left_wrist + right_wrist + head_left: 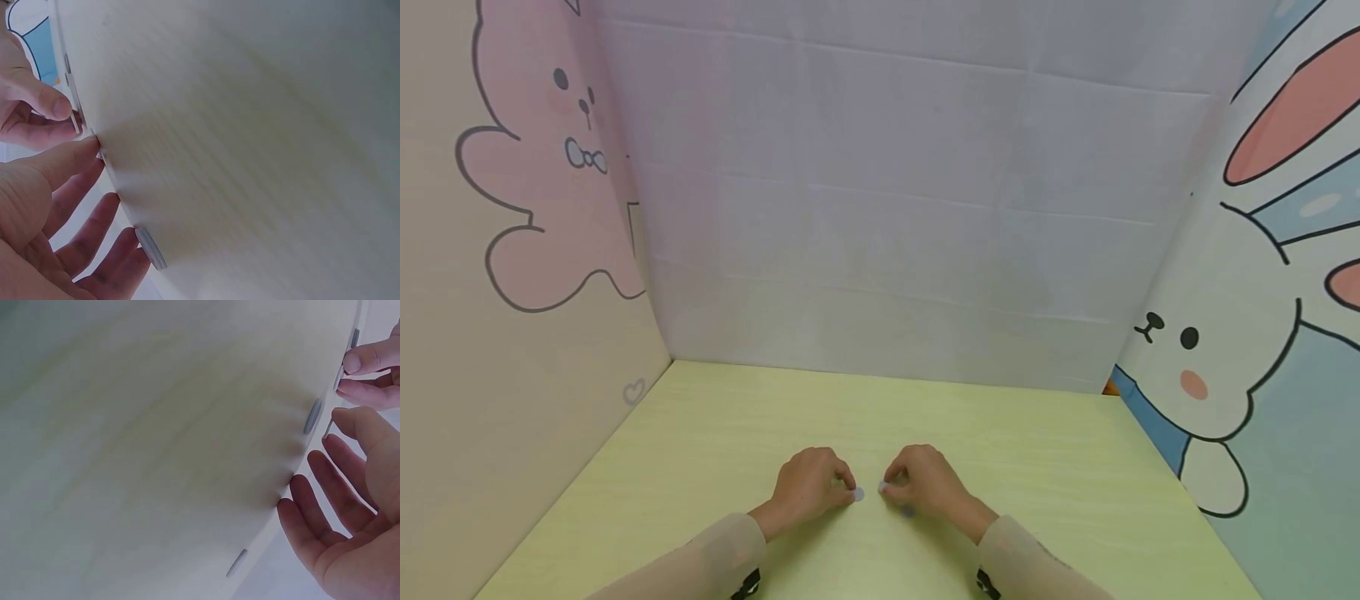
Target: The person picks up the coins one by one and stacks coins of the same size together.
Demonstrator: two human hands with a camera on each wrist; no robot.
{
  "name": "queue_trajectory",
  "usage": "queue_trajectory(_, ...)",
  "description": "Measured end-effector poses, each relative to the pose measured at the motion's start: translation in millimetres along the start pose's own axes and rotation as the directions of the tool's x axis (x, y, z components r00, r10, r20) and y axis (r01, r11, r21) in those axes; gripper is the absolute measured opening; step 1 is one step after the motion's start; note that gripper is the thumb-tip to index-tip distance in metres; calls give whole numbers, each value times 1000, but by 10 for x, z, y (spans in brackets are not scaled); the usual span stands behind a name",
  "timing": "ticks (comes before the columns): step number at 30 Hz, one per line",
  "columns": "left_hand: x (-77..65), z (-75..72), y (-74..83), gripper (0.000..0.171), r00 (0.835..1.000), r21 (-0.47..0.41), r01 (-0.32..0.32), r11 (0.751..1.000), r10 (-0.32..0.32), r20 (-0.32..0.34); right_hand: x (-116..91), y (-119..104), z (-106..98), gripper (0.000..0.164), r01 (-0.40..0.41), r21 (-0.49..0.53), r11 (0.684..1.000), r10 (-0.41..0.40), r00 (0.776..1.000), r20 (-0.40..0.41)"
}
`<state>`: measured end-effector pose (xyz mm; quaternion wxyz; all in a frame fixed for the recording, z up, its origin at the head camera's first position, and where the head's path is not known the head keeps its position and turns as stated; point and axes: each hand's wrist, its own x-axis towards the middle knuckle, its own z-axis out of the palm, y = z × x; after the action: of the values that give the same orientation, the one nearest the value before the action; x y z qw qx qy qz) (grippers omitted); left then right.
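My left hand (pixel 812 483) is low over the table and pinches a small, thin, pale round disc (pixel 859 494) between thumb and forefinger. Opposite it, a short gap away, my right hand (pixel 925 482) pinches a similar pale disc (pixel 882 486), seen nearly edge-on in the right wrist view. A darker grey disc (pixel 907 511) lies on the table beneath the right hand. Under the left hand's outer fingers, the left wrist view shows another grey disc (pixel 151 249), mostly hidden by that hand from the head camera.
The pale yellow table (pixel 760 408) meets a white cloth wall (pixel 887 208) at the back. Side panels with a pink cartoon animal (pixel 550 183) and a white rabbit (pixel 1217 358) stand left and right. Another grey disc (pixel 236 562) lies on the table in the right wrist view.
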<state>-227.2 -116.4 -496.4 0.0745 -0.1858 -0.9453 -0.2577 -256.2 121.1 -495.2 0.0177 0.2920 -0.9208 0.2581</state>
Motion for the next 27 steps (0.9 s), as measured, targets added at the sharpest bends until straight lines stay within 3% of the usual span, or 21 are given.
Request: queue_trajectory(27,-24,21,-36,13,999,-14,-14,1000,14,-31,83,-285,139,7,61,-67,996,-61,998,8)
